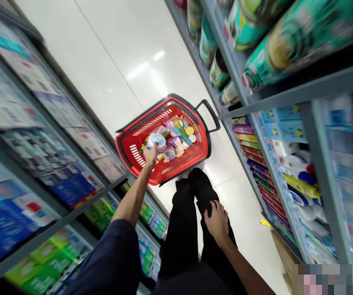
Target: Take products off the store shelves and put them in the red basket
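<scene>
Left hand (pixel 150 155): fingers closed on a round white-and-blue pack (pixel 156 140), held inside a red basket (pixel 199 153). The pack probably handles light and stiff; best held around its edge. Right hand (pixel 217 223): fingers spread open on black trousers (pixel 181 229).

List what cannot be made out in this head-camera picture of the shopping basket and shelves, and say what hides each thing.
Head view:
Round item in the left hand: label partly hidden by fingers.
Basket goods: too small, overlapping.
Teal shelf packages: motion-blurred.
Lower right corner: pixelated patch.
</scene>
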The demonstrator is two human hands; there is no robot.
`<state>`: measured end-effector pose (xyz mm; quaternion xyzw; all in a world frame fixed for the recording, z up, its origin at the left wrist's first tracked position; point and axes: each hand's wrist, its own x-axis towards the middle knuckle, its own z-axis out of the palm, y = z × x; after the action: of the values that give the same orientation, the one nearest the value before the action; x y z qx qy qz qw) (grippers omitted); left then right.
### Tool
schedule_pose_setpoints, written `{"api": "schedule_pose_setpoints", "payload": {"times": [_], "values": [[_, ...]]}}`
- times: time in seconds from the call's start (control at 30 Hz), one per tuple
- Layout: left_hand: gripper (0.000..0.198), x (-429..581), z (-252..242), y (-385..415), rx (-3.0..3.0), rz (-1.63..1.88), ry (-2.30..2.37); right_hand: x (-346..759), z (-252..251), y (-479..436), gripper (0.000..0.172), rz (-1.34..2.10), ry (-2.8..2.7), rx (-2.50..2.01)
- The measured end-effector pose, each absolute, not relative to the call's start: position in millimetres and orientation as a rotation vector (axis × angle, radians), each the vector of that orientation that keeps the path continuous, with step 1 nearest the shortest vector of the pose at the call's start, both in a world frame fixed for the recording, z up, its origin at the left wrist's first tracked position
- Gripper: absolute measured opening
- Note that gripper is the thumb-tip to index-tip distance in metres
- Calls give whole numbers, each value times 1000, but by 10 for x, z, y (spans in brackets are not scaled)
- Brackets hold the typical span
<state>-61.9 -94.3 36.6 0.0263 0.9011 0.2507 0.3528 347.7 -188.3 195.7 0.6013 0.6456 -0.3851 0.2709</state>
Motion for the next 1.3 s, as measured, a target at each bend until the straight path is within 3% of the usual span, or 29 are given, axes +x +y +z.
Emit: {"api": "schedule_pose_setpoints", "payload": {"times": [0.17, 0.27, 0.47, 0.67, 0.77, 0.93, 1.17, 1.3], "values": [[35, -490, 2184, -1478, 180, 671, 2237, 3347, 2407, -2100, 54, -1217, 1625, 1665], [41, -172, 3200, -1803, 284, 708, 2087, 3300, 2938, -2189, 50, -1379, 1635, 1715], [53, 926, 4614, -2153, 475, 749, 1702, 3496, 4243, -2370, 45, -1829, 1743, 1894], [56, 2055, 5501, -2211, 766, 657, 1313, 4169, 5595, -2717, 62, -2057, 1926, 2517], [56, 2591, 5916, -2288, 935, 559, 1133, 4567, 6085, -3088, 64, -2000, 2087, 2791], [60, 3746, 6361, -2630, 1138, 354, 933, 5370, 6314, -3885, 62, -1611, 1963, 3443], [99, 5711, 6695, -3688, 1271, 248, 690, 6953, 6406, -5149, 54, -1382, 1337, 4110], [91, 6689, 6996, -4011, 1434, 294, 570, 7945, 6811, -5494, 50, -1165, 1414, 4278]]}}
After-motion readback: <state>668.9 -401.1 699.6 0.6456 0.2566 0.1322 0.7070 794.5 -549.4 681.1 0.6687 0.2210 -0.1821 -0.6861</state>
